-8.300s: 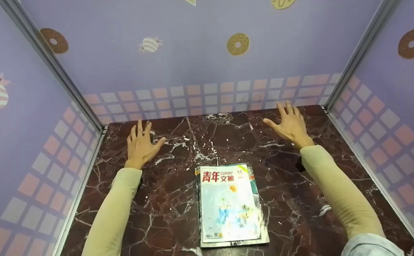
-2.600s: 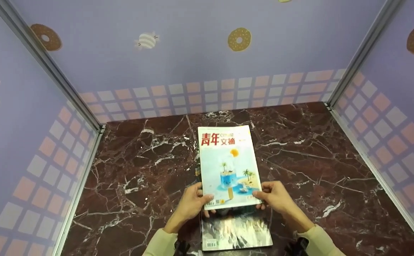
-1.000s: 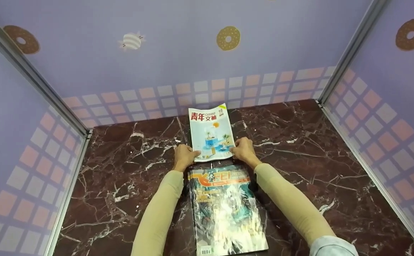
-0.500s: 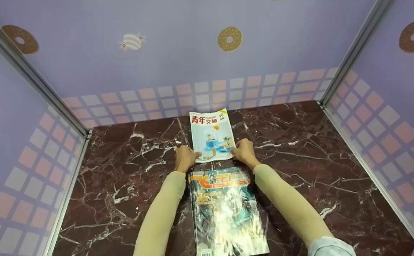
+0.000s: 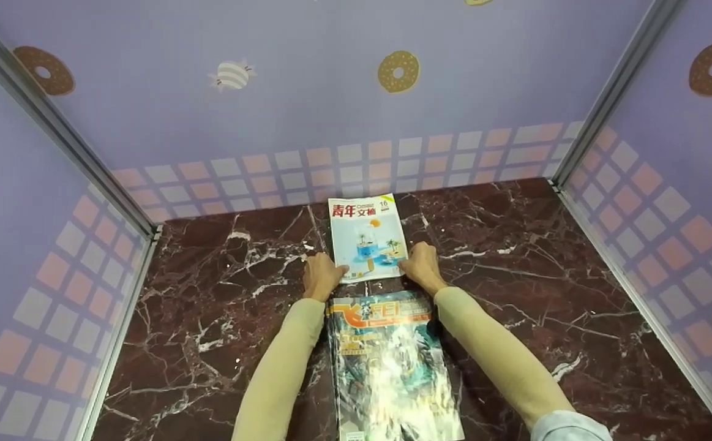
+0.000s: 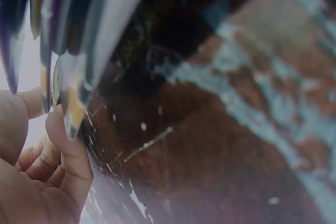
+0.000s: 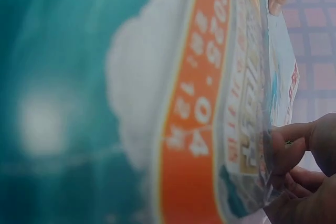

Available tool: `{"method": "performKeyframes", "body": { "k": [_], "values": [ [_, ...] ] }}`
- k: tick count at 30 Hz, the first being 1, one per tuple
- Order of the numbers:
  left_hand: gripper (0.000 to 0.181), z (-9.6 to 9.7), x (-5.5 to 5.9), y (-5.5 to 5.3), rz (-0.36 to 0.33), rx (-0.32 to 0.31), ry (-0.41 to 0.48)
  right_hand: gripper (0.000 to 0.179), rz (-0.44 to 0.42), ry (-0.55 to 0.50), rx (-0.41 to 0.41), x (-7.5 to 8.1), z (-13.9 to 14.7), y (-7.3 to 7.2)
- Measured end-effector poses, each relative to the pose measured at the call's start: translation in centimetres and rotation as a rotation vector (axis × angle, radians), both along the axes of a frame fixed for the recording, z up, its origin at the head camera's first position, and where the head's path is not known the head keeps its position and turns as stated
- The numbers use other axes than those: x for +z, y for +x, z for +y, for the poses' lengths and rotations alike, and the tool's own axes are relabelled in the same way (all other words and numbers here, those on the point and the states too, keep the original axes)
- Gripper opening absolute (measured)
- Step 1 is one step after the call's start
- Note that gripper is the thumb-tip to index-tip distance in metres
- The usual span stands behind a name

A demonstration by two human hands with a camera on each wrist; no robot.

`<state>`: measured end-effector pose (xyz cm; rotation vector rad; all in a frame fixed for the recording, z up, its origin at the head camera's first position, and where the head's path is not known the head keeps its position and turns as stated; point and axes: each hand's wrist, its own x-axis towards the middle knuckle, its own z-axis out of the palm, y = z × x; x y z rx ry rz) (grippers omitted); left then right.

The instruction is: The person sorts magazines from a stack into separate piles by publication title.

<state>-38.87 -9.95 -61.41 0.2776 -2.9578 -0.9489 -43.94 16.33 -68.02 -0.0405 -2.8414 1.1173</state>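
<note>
Arms (image 5: 285, 367) reach forward in pale yellow sleeves (image 5: 493, 355), the forearms angling toward each other, as a person holds a magazine (image 5: 368, 236) by its two near corners at the far side of a dark red marble tabletop (image 5: 239, 343). The left hand (image 5: 322, 274) pinches one corner, thumb laid on the cover and the other fingers bent along the outer side. The right hand (image 5: 422, 266) mirrors it at the opposite corner, thumb tip on the cover's edge, knuckles raised and wrist turned in.

The magazine lies cover up, its red title toward the back wall (image 5: 307, 104); whether its far edge touches the wall, I cannot tell from here. A glossy stack (image 5: 392, 373) sits nearer the person, between the forearms, a strip of marble parting it from the magazine. Close in at the left wrist, bent fingers show past the blurred page edges of the stack. At the right wrist, thumb and fingers close together beyond an orange cover band, the left hand visible across the way.
</note>
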Motion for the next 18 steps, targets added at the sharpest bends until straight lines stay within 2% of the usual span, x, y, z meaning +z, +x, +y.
{"method": "performKeyframes", "body": {
  "k": [8,13,15,16,18],
  "values": [
    [0.054,-0.3,0.5,0.9,0.046,-0.053,-0.033,0.052,0.042,0.059,-0.007,-0.2,0.4,-0.1],
    [0.033,-1.0,1.1,2.2,0.107,-0.049,-0.019,0.062,0.097,0.039,-0.022,0.0,1.1,1.0],
    [0.032,-1.2,1.6,3.0,0.132,-0.035,-0.016,0.063,0.118,0.011,-0.023,1.9,1.2,2.6],
    [0.033,-1.4,1.9,3.4,0.145,-0.031,-0.009,0.064,0.149,-0.012,-0.009,1.8,1.7,3.0],
    [0.033,-1.7,2.4,4.3,0.164,-0.021,0.011,0.059,0.164,-0.046,-0.001,4.3,1.8,5.1]
  ]
}}
